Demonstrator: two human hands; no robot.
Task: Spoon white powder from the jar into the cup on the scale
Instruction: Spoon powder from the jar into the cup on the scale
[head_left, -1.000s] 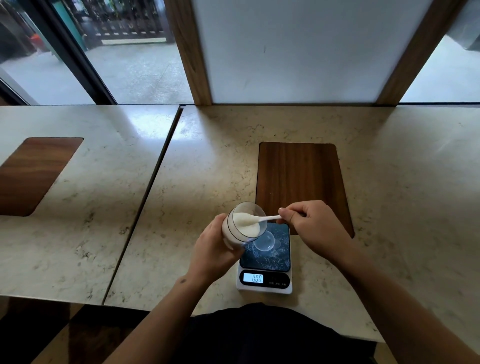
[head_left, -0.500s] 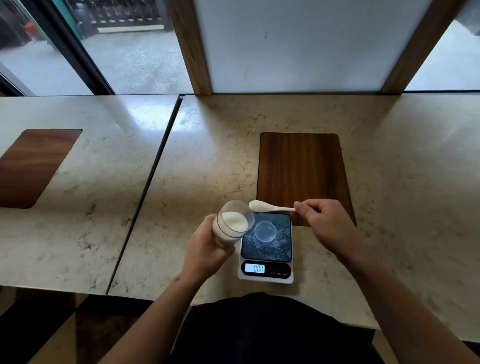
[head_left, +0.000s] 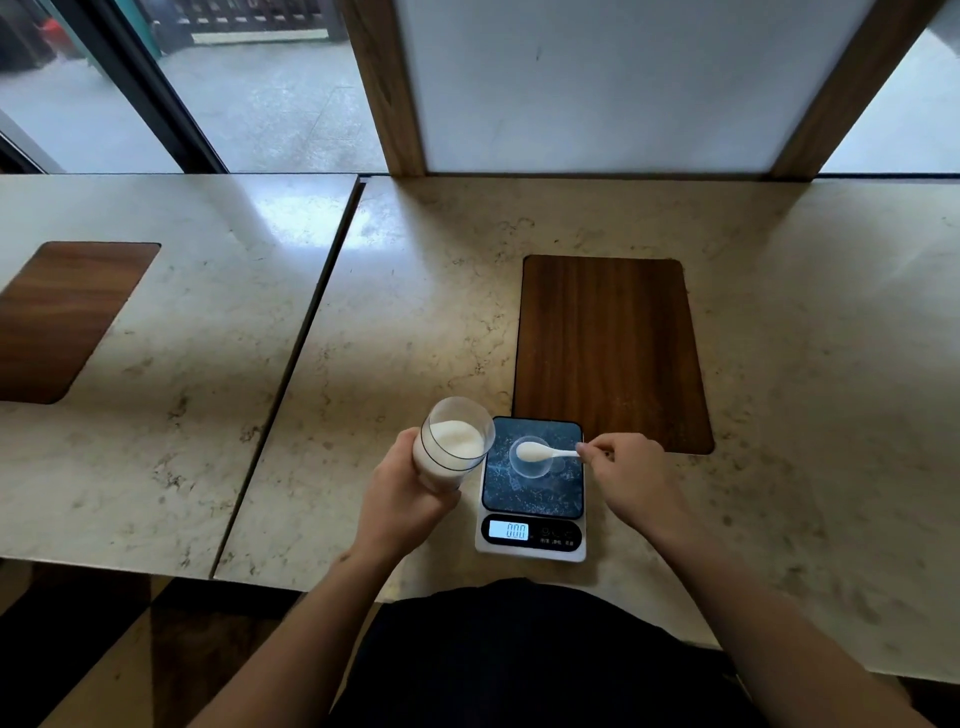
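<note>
R hand (head_left: 631, 480) holds spoon (head_left: 540, 452) over cup (head_left: 529, 465); L hand (head_left: 402, 501) grips jar (head_left: 453, 441).

jar (head_left: 453, 448): lower wall and base covered by the left hand (head_left: 402, 499); powder depth not readable.
cup (head_left: 531, 459): clear plastic, faint against the dark platform; inside partly covered by the spoon (head_left: 537, 452); any powder within too small to tell.
spoon handle: end hidden between the pinching fingertips (head_left: 586, 450) of the right hand (head_left: 631, 486).
scale (head_left: 531, 548): display digits blurred, seemingly zeros; small button labels unreadable.
wooden inset (head_left: 57, 317) at left: cut off by the frame edge.
table (head_left: 779, 364): right side cut off; near edge hidden behind dark clothing.
forearms: cut off at the bottom edge.
</note>
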